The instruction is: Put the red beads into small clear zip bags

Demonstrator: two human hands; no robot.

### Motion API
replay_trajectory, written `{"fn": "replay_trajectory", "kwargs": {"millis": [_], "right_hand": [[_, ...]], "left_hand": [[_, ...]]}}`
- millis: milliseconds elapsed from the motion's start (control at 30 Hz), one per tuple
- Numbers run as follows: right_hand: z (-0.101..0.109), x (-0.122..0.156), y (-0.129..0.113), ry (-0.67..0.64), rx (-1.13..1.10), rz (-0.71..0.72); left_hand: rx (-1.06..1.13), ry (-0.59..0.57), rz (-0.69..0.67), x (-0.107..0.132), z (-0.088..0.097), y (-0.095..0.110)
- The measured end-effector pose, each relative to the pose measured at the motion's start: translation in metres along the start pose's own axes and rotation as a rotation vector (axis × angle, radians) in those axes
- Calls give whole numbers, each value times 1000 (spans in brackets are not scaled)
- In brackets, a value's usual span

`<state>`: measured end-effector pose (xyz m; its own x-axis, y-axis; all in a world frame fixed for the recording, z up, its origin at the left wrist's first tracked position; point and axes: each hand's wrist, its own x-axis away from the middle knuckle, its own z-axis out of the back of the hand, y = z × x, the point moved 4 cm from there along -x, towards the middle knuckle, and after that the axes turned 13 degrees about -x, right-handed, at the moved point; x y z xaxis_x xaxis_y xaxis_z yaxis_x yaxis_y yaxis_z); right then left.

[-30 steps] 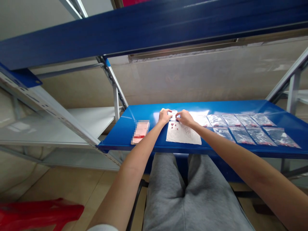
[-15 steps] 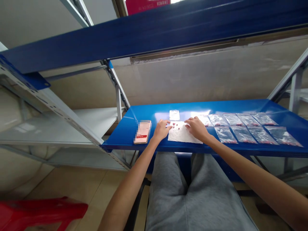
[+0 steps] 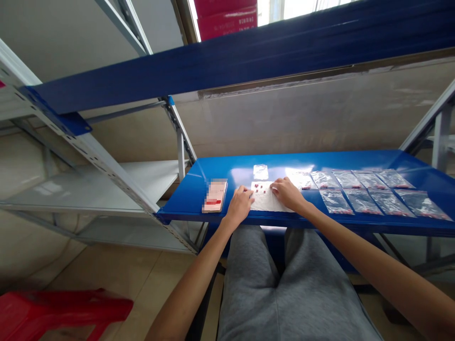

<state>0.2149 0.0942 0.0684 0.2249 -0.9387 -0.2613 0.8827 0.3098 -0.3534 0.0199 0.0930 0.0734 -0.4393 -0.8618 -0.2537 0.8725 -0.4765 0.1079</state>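
Observation:
My left hand (image 3: 240,206) rests at the left edge of a white paper sheet (image 3: 266,201), its fingertips near a few small red pieces (image 3: 261,188) lying on the sheet. My right hand (image 3: 287,193) lies on the sheet's right part, fingers pointing at those pieces. Neither hand visibly holds anything, though a piece under the fingertips could be hidden. A small clear zip bag (image 3: 260,172) lies beyond the sheet. Left of my left hand lies a phone (image 3: 215,195) with a blurred screen.
Everything lies on a glossy blue shelf (image 3: 185,208) of a metal rack. Several clear zip bags (image 3: 362,201) with red contents stand in two rows to the right. A blue crossbeam (image 3: 213,71) runs overhead. A red plastic stool (image 3: 60,308) sits on the floor at lower left.
Both hands have moved away from the small clear bag and onto the white sheet, and they now sit closer to my body. The view has tilted slightly upward.

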Motion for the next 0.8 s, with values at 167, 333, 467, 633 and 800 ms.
{"fn": "replay_trajectory", "kwargs": {"millis": [167, 333, 467, 633, 800], "right_hand": [[-2, -1, -5, 2, -20, 1], [7, 0, 7, 43, -47, -4], [31, -4, 54, 99, -4, -117], [55, -22, 117, 22, 93, -265], [54, -36, 130, -42, 113, -250]], "left_hand": [[-19, -4, 1, 1, 0, -4], [20, 39, 16, 1, 4, -5], [62, 98, 3, -9, 16, 4], [92, 118, -70, -55, 17, 44], [54, -19, -196, -113, -13, 102]]}}
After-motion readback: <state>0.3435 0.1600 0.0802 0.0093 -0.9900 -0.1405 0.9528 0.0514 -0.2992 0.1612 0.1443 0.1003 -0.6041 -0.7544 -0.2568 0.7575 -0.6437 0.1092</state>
